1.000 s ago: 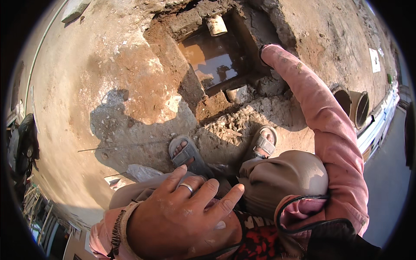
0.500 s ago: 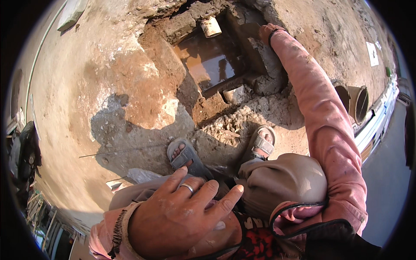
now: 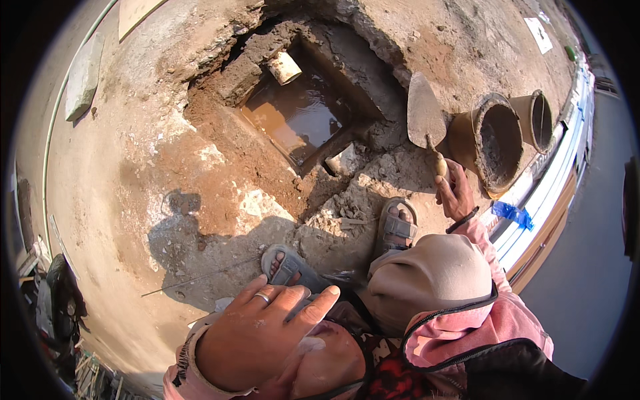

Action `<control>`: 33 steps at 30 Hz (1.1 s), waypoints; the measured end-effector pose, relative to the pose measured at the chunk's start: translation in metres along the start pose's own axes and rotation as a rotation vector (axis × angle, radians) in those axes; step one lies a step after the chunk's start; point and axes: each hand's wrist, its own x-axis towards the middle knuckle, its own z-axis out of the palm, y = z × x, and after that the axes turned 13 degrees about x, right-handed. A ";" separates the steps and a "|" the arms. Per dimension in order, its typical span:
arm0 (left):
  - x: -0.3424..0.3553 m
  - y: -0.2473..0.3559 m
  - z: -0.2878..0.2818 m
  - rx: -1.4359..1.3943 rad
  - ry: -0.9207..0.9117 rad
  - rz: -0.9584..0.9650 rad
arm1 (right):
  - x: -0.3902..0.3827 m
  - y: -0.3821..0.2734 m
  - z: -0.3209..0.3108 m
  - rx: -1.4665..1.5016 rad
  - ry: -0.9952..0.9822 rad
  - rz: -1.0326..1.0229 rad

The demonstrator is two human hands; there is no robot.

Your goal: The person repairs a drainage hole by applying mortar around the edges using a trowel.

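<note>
In my right hand (image 3: 457,195) is a trowel (image 3: 425,113), gripped by its wooden handle. Its broad, mud-smeared blade points away from me, between the pit and a mud-caked bucket (image 3: 463,141). Over my left leg is my left hand (image 3: 250,340), fingers spread, a ring on one of them, with nothing held. Ahead lies a square pit with smoothed muddy walls (image 3: 357,73) and brown water (image 3: 293,123) at its bottom. A pale pipe end (image 3: 285,68) sticks out at the far side; another pipe stub (image 3: 343,161) shows at the near corner.
Beside the first bucket stands a second bucket (image 3: 533,120). Long white boards (image 3: 563,177) with blue tape run along the right. Broken rubble (image 3: 333,220) lies between the pit and my sandals. At far left are a stone block (image 3: 85,80) and a hose (image 3: 50,127).
My right hand has drawn back from the pit's right edge toward me, and the trowel now shows plainly in it. My left hand stays spread over my leg. The view has shifted, showing more of the buckets.
</note>
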 end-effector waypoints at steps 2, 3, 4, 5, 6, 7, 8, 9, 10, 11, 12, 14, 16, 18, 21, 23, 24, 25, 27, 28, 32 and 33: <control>0.009 -0.006 0.006 -0.027 -0.037 0.028 | -0.033 -0.006 -0.048 -0.163 0.118 -0.116; 0.010 -0.005 0.003 -0.049 -0.061 0.015 | -0.045 -0.009 -0.074 -0.369 0.169 -0.258; 0.010 -0.001 -0.003 -0.058 -0.087 -0.015 | -0.051 -0.028 -0.094 -0.451 0.180 -0.231; 0.012 0.000 -0.005 -0.055 -0.128 -0.012 | -0.056 -0.051 -0.120 -0.547 0.196 -0.201; 0.015 0.001 -0.008 -0.049 -0.164 -0.011 | -0.059 -0.061 -0.148 -0.736 0.213 -0.241; 0.023 0.002 -0.009 -0.046 -0.205 -0.011 | -0.060 -0.065 -0.174 -0.925 0.221 -0.270; 0.034 0.005 -0.013 -0.060 -0.271 -0.008 | -0.057 -0.069 -0.193 -1.010 0.192 -0.111; 0.040 0.007 -0.013 -0.063 -0.252 0.014 | -0.051 -0.074 -0.210 -1.090 0.159 0.048; 0.041 0.008 -0.012 -0.071 -0.216 0.039 | -0.040 -0.075 -0.226 -1.138 0.124 0.027; 0.047 0.013 -0.010 -0.057 -0.217 0.027 | -0.017 -0.054 -0.223 -1.203 0.079 0.074; 0.052 0.017 -0.010 -0.060 -0.233 0.020 | 0.003 -0.047 -0.219 -1.293 0.038 0.129; 0.066 0.024 -0.009 -0.078 -0.256 0.022 | 0.037 -0.014 -0.223 -1.473 -0.107 0.125; 0.073 0.022 -0.005 -0.114 -0.172 -0.012 | 0.049 0.000 -0.193 -1.461 -0.106 0.087; 0.080 0.018 -0.009 -0.200 -0.142 -0.106 | 0.027 -0.009 -0.175 -1.492 -0.193 0.007; 0.108 0.007 0.000 -0.473 -0.092 -0.172 | 0.002 -0.036 -0.186 -1.445 -0.355 0.045; 0.148 -0.002 0.012 -0.723 -0.090 -0.219 | 0.001 -0.059 -0.210 -1.458 -0.365 -0.003; 0.178 -0.009 0.025 -0.845 -0.066 -0.198 | 0.003 -0.064 -0.215 -1.435 -0.264 -0.017; 0.219 -0.009 0.034 -0.888 -0.078 -0.169 | 0.006 -0.050 -0.225 -1.458 -0.065 -0.107; 0.304 -0.002 0.055 -0.954 -0.089 -0.220 | 0.029 -0.020 -0.251 -1.436 0.022 -0.161; 0.339 0.001 0.066 -1.015 -0.049 -0.251 | 0.039 -0.008 -0.243 -1.425 -0.045 -0.135; 0.417 0.046 0.106 -1.169 0.132 -0.326 | 0.004 0.014 -0.202 -1.284 -0.253 -0.148; 0.424 0.057 0.119 -1.119 0.276 -0.402 | -0.006 0.008 -0.208 -1.227 -0.252 -0.124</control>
